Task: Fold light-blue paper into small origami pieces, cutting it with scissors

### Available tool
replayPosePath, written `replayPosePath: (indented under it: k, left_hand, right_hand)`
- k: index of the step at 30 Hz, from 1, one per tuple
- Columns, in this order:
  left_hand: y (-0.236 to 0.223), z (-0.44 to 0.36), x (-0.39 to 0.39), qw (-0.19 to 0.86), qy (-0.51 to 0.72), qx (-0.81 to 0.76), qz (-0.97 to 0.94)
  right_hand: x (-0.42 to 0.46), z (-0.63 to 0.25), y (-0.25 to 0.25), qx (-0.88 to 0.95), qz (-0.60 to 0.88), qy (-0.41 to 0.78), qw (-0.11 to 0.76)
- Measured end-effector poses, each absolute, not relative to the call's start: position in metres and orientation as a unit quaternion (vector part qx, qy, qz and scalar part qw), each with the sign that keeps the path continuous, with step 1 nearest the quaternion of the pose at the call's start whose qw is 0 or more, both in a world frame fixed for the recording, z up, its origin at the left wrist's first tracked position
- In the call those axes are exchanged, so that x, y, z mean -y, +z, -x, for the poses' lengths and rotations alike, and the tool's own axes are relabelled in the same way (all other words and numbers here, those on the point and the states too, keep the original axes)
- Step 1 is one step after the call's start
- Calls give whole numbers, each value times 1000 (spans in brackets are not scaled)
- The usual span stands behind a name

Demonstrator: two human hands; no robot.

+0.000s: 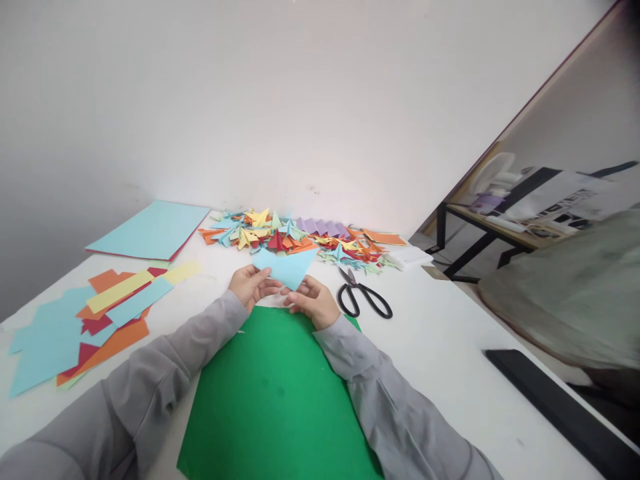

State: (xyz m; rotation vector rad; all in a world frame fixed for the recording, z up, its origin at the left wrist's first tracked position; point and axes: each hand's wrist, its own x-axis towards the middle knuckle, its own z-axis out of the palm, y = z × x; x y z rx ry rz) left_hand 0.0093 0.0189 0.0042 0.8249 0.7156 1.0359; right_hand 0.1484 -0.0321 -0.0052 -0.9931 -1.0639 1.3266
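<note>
I hold a light blue folded paper (286,267) between both hands, lifted just above the far edge of the green sheet (273,400) that lies flat on the white worktop (440,340) in front of me. My left hand (250,285) pinches the paper's left corner, fingers closed on it; my right hand (311,301) grips its lower edge from beneath, fingers curled on the paper too.

No box or tray shows here; everything lies loose on the worktop. Behind the blue paper, against the wall, a heap of folded paper shapes (295,240) in orange, yellow, red, blue and purple spreads in a long band. Black scissors (364,297) lie just right of my right hand, apart from it; whether the blades are fully shut I cannot quite tell. A white wad (410,256) sits near the heap's right end. To my left, a scatter of cut paper strips (95,320) in blue, orange, red and yellow reaches toward the worktop's left edge, and a large blue sheet (150,230) lies beyond it by the wall.

The worktop's right edge runs diagonally toward me, with a black bar (560,407) lying along it. Between the scissors and that bar the white surface is bare. The green sheet's near edge runs out of view between my grey sleeves (165,373).
</note>
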Motion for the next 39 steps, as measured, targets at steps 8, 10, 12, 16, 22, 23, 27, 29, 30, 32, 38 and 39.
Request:
replayPosePath:
  k: [8,10,12,16,22,23,27,29,30,32,38,39]
  left_hand:
    - [1,-14,-10,740,424,-312,-419]
    - [0,-14,-10,733,414,-321,-434]
    - [0,-13,-9,720,412,-333,-449]
    - [0,-13,-10,686,412,-351,-486]
    - [1,-13,-10,663,397,-368,-517]
    - [1,-12,-10,666,394,-369,-515]
    - [1,-12,-10,671,384,-361,-522]
    - [0,-12,-10,671,380,-355,-528]
    - [0,-12,-11,673,378,-354,-529]
    - [-1,-12,-11,679,371,-353,-526]
    - [0,-11,-13,716,350,-349,-493]
    - [0,-10,-13,721,349,-346,-489]
  right_hand:
    - [28,-150,-15,418,510,459,595]
    - [28,-152,-15,406,519,461,593]
    - [28,-153,-13,408,522,466,587]
    - [29,-152,-10,416,503,484,583]
    - [28,-151,-10,406,509,489,580]
    - [28,-151,-10,404,509,490,581]
    - [29,-152,-10,417,523,475,572]
    - [29,-151,-8,420,531,465,571]
    - [30,-151,-8,417,533,463,572]
    - [30,-150,-7,403,534,470,576]
    - [27,-152,-11,358,518,507,589]
    - [26,-153,-12,353,516,513,589]
